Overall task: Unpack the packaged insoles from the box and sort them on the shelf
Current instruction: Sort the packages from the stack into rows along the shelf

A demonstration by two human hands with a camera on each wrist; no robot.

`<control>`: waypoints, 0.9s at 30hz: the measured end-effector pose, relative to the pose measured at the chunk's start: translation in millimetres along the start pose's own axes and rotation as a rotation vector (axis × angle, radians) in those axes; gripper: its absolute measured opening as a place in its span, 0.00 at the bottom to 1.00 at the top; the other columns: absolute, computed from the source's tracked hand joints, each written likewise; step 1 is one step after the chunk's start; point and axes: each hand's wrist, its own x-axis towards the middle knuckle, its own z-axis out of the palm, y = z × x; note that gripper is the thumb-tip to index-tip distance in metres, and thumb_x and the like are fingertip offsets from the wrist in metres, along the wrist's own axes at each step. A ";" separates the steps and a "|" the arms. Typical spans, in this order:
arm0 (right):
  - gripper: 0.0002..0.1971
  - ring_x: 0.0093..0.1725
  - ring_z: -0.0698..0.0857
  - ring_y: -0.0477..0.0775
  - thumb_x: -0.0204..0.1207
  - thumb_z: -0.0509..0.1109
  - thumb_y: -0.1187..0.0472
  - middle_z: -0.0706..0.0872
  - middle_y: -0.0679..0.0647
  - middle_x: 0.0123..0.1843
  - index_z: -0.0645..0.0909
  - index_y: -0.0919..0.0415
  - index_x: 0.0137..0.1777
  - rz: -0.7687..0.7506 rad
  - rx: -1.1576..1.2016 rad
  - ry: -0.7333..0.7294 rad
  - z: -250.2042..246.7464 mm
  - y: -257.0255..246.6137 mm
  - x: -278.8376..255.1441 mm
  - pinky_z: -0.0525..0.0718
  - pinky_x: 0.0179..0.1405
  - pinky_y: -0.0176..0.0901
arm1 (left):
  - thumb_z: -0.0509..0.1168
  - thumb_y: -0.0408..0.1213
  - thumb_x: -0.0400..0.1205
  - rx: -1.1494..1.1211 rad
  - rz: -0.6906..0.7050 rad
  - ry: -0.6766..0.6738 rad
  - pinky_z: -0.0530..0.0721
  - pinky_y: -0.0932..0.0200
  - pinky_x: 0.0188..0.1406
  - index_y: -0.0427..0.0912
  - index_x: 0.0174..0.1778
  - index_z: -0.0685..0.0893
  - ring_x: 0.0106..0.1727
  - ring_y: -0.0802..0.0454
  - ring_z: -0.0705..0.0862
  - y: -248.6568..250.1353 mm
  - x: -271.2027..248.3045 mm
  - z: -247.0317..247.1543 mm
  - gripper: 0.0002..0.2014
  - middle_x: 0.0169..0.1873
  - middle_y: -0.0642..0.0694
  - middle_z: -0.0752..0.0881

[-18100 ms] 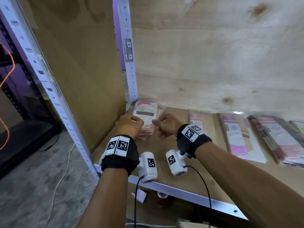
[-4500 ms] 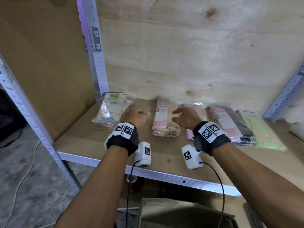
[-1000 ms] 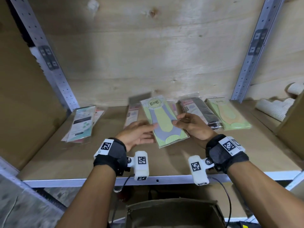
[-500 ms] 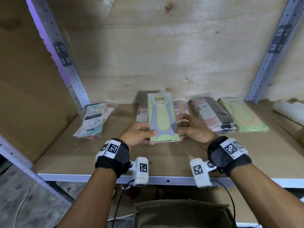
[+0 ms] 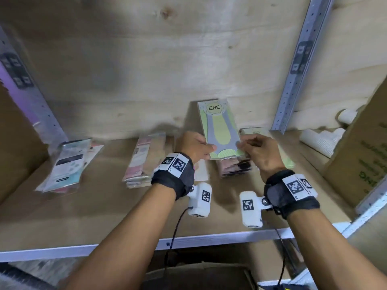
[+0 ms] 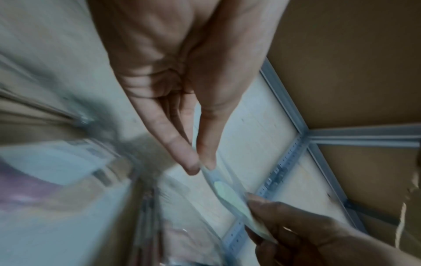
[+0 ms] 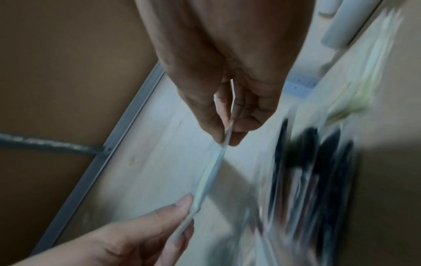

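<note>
**Green insole pack held up in both hands**

The left hand (image 5: 193, 146) and right hand (image 5: 258, 150) each pinch a lower edge of the green insole pack (image 5: 219, 128), upright above the shelf (image 5: 104, 206). Beneath it lies a dark stack (image 5: 234, 168); pink packs (image 5: 142, 162) lie left.

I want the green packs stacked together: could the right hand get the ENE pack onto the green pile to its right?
Probably yes. The right hand and left hand pinch the ENE pack above the shelf, and the green pile lies just beyond the right hand with nothing between.
</note>
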 end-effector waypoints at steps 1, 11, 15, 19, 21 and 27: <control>0.07 0.41 0.91 0.56 0.66 0.84 0.59 0.93 0.50 0.38 0.89 0.54 0.41 0.002 0.002 0.035 -13.6 2.9 6.6 0.88 0.40 0.48 | 0.81 0.29 0.71 0.031 0.011 -0.022 0.91 0.36 0.49 0.31 0.43 0.85 0.39 0.42 0.93 6.2 6.1 15.7 0.11 0.39 0.36 0.87; 0.12 0.51 0.88 0.53 0.69 0.79 0.64 0.92 0.55 0.49 0.90 0.58 0.53 0.088 -0.378 0.242 -108.6 33.2 48.2 0.83 0.55 0.41 | 0.83 0.40 0.71 0.441 -0.037 -0.162 0.91 0.46 0.55 0.29 0.53 0.86 0.50 0.42 0.93 48.4 43.9 134.2 0.22 0.48 0.36 0.93; 0.12 0.54 0.87 0.54 0.72 0.75 0.69 0.91 0.57 0.52 0.89 0.63 0.55 0.136 -0.469 0.215 -116.3 42.2 50.5 0.84 0.61 0.44 | 0.83 0.43 0.71 0.616 -0.046 -0.204 0.90 0.51 0.54 0.31 0.58 0.86 0.53 0.46 0.92 53.3 50.6 153.3 0.25 0.51 0.38 0.92; 0.11 0.50 0.85 0.50 0.73 0.73 0.71 0.91 0.56 0.51 0.90 0.61 0.53 0.183 -0.487 0.225 -120.2 50.5 52.2 0.80 0.56 0.35 | 0.82 0.38 0.72 0.684 -0.079 -0.238 0.88 0.44 0.60 0.29 0.64 0.82 0.60 0.39 0.89 54.9 56.2 168.6 0.29 0.58 0.35 0.89; 0.11 0.52 0.86 0.52 0.73 0.72 0.71 0.91 0.56 0.51 0.90 0.59 0.51 0.199 -0.484 0.213 -119.1 52.8 53.0 0.82 0.56 0.38 | 0.82 0.36 0.72 0.711 -0.083 -0.246 0.89 0.43 0.58 0.28 0.58 0.83 0.57 0.40 0.91 55.4 58.6 173.8 0.24 0.56 0.34 0.90; 0.15 0.60 0.86 0.57 0.74 0.69 0.72 0.90 0.57 0.57 0.89 0.63 0.58 0.207 -0.534 0.171 -114.4 53.4 53.7 0.81 0.61 0.39 | 0.79 0.37 0.74 0.858 0.013 -0.158 0.88 0.45 0.61 0.31 0.60 0.86 0.60 0.38 0.89 45.5 61.5 189.0 0.21 0.59 0.34 0.89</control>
